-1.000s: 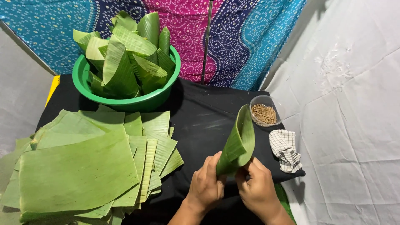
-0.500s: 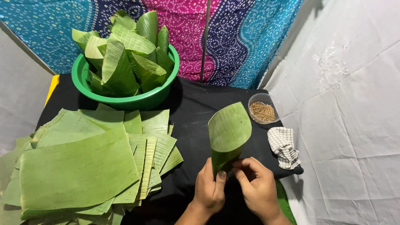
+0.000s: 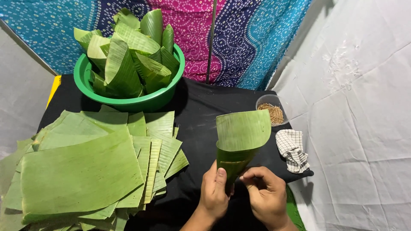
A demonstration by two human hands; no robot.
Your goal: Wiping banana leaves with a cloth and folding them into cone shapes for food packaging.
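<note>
A green banana leaf piece rolled into a cone (image 3: 239, 139) stands upright over the black table, its wide mouth up and its point down between my hands. My left hand (image 3: 215, 192) grips the cone's lower tip with thumb along it. My right hand (image 3: 265, 192) pinches the same lower end from the right side. To the left lies a stack of flat cut leaf pieces (image 3: 85, 167). Behind it, a green basin (image 3: 128, 102) holds several finished leaf cones (image 3: 128, 55).
A small clear bowl of thin brown sticks (image 3: 271, 112) sits at the table's far right, with a checked cloth (image 3: 292, 149) just in front of it. White sheeting hangs at the right, and patterned blue and pink fabric at the back. The table top is black (image 3: 197, 107).
The leaf went from a narrow folded strip held edge-on to a wider cone facing me. Both hands stayed low at its tip, shifting slightly.
</note>
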